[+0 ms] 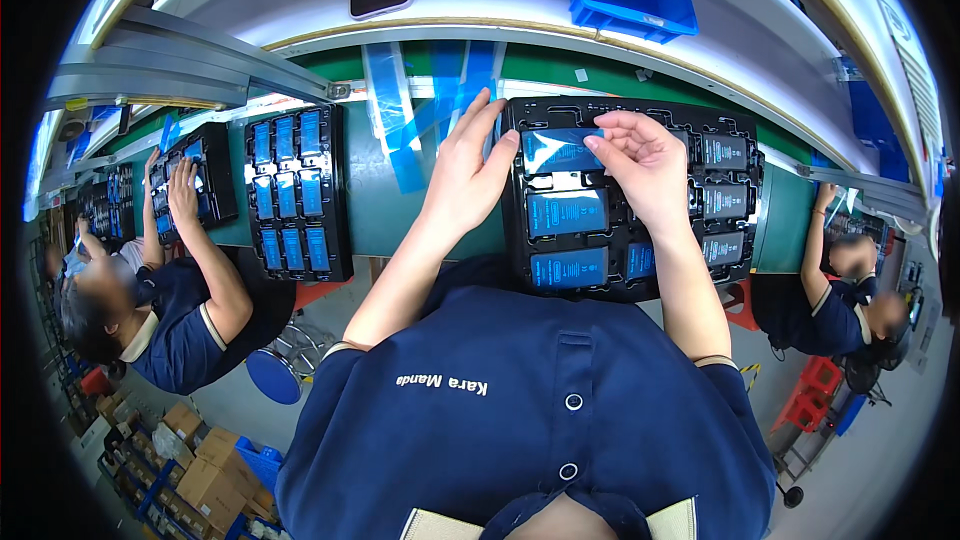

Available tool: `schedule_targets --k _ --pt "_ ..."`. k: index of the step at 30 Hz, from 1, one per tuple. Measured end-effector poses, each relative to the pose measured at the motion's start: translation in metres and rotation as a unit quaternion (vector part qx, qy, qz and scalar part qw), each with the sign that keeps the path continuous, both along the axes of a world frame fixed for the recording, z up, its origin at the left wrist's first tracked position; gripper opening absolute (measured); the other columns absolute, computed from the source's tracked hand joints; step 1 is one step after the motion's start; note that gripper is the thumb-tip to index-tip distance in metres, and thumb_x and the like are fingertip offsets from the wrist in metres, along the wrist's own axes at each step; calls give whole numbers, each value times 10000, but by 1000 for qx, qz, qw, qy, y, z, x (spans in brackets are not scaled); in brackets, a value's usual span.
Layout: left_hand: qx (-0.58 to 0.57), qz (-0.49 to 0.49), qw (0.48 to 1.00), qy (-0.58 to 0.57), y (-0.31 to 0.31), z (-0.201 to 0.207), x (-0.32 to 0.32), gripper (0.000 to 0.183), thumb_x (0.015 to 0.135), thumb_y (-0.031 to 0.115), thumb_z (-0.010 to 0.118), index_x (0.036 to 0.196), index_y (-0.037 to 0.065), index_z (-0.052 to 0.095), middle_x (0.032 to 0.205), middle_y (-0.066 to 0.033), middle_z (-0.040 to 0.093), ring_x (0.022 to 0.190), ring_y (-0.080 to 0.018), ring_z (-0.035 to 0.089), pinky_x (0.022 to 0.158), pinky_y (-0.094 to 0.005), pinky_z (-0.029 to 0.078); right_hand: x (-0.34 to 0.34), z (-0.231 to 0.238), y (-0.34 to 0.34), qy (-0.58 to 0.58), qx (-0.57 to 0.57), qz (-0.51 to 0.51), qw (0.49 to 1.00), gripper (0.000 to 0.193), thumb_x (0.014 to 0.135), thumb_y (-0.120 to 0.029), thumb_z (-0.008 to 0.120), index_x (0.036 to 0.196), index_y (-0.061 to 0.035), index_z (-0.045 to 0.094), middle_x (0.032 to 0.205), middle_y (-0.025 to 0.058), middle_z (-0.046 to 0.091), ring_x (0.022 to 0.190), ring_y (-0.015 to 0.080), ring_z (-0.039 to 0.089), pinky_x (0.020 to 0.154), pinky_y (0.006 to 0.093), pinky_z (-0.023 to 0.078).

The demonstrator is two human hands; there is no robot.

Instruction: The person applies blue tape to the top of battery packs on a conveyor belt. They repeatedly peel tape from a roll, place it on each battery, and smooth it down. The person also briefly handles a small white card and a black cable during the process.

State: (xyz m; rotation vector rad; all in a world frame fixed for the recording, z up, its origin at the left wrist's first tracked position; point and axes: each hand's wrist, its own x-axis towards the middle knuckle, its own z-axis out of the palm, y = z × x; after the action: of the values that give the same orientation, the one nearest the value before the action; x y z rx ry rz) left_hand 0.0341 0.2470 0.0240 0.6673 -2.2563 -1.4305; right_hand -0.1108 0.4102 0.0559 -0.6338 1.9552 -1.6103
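Right hand (pixel 648 162) is pinching the right end of the film (pixel 556 152) between thumb and finger; left hand (pixel 472 155) is gripping nothing visible, fingers extended, thumb sitting at the tray's left rim just beside the film's left end. Can't tell if that thumb is touching the film.

Film is lying over the far-left slot of the tray (pixel 513 230), in front of the person. Step in hand looks like film handling on that slot. To do it well, I'd be keeping the pinch at the very edge, holding light even tension and squaring the long edges to the slot. Left thumb should be steadying that end without dragging it; pressing from one end to the other should be limiting bubbles. Main risk, I'd judge: skewing or creasing from uneven pull.

Looks: film is showing glossy blue, with a bright white glare patch hiding detail. The two left-column cells (pixel 568 212) nearer the person are reading blue with pale print; right-column cells (pixel 724 203) are looking greyer. Black tray is carrying moulded slots. Blue strips (pixel 385 90) are lying beyond its left side, on the green bench (pixel 385 225).
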Motion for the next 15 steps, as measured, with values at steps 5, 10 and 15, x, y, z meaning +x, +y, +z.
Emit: schedule_targets --k 5,10,15 --pt "-54 -2 998 -21 5 4 -1 681 766 257 789 1300 -80 533 1402 -334 458 1322 -415 470 1077 -448 388 1 -1 -1 19 9 -3 1000 202 813 11 751 1008 0 699 836 33 707 697 37 632 650 190 521" --pt "-61 1 998 -24 6 4 -1 710 737 254 817 1305 -65 537 1406 -325 462 1325 -410 470 1078 -460 386 2 -5 -1 67 10 2 998 210 801 25 741 1007 3 704 823 49 702 684 44 633 623 197 521" --pt "-58 4 998 -29 6 4 -2 715 735 258 818 1311 -58 537 1411 -326 457 1327 -410 468 1080 -458 385 9 5 -8 203 50 19 978 227 776 32 736 998 -6 706 765 55 665 614 62 590 565 208 500"
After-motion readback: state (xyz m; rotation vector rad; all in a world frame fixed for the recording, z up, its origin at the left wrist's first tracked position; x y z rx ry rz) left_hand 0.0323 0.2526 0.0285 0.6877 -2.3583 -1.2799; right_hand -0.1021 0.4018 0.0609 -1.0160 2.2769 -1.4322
